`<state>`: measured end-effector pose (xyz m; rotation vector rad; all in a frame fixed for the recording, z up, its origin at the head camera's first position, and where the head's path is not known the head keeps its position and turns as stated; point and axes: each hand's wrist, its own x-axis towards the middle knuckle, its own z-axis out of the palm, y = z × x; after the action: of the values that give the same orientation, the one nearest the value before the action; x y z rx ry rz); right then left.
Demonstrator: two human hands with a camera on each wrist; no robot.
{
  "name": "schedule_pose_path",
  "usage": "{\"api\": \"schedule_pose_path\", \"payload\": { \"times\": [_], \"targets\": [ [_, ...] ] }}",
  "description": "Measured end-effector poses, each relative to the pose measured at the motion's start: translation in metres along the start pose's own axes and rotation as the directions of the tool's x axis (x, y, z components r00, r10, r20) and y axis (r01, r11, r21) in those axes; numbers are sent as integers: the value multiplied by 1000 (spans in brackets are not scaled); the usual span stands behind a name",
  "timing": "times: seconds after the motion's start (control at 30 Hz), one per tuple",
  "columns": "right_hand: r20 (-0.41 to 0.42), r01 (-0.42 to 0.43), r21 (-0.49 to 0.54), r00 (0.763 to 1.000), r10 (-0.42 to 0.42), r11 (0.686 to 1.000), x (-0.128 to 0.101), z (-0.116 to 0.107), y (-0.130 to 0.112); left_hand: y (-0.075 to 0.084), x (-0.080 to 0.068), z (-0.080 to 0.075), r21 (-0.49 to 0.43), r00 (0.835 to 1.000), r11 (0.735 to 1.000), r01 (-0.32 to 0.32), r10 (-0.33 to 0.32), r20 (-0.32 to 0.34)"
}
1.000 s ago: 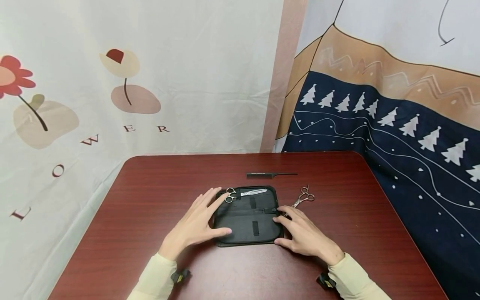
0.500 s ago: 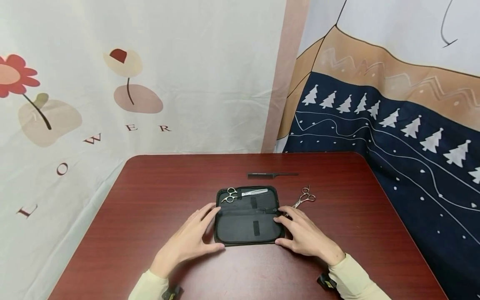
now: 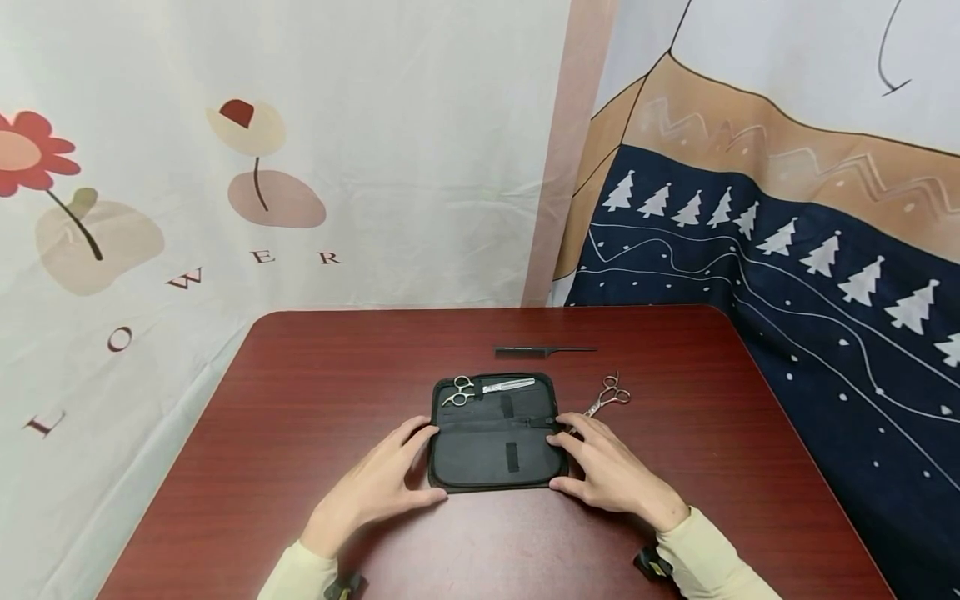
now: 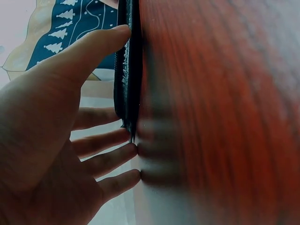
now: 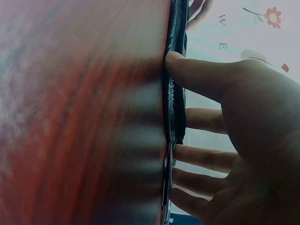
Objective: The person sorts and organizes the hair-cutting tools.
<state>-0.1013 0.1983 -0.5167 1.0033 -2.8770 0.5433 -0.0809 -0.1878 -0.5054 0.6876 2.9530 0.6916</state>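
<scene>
A black zippered case (image 3: 472, 458) lies unfolded on the table in the head view. In its upper half a pair of silver thinning scissors (image 3: 510, 385) is tucked under a small elastic loop. My left hand (image 3: 375, 479) touches the case's left side, thumb at the near corner and fingers spread along the edge. At the right side, my right hand (image 3: 618, 471) rests its thumb and fingers against the case. Beyond those fingers lies a second pair of silver scissors (image 3: 613, 393), its blades partly hidden. Both wrist views show the case's zipper edge (image 4: 126, 70) by the thumbs.
A black tail comb (image 3: 521, 352) lies behind the case. The reddish-brown table (image 3: 315, 358) extends on all sides, with its far edge against a printed curtain (image 3: 420, 167). A dark blue cloth with white trees (image 3: 795, 333) hangs on the right.
My left hand has drawn back from over the case and the thinning scissors' handles to the case's left edge. The right hand and the case stay in place.
</scene>
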Motion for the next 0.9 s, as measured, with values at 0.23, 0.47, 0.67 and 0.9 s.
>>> {"api": "schedule_pose_path", "payload": {
  "times": [0.23, 0.47, 0.67, 0.9],
  "targets": [
    [4, -2, 1, 1000, 2, 1000, 0, 1, 0, 0, 1, -1, 21, 999, 999, 34, -35, 16],
    [1, 0, -8, 1000, 0, 1000, 0, 1, 0, 1, 4, -1, 50, 1000, 998, 25, -26, 17],
    [3, -5, -4, 1000, 5, 1000, 0, 1, 0, 2, 6, -1, 72, 999, 997, 28, -29, 14],
    [9, -12, -5, 1000, 12, 1000, 0, 0, 0, 4, 7, 0, 67, 999, 997, 34, -34, 11]
  ]
}}
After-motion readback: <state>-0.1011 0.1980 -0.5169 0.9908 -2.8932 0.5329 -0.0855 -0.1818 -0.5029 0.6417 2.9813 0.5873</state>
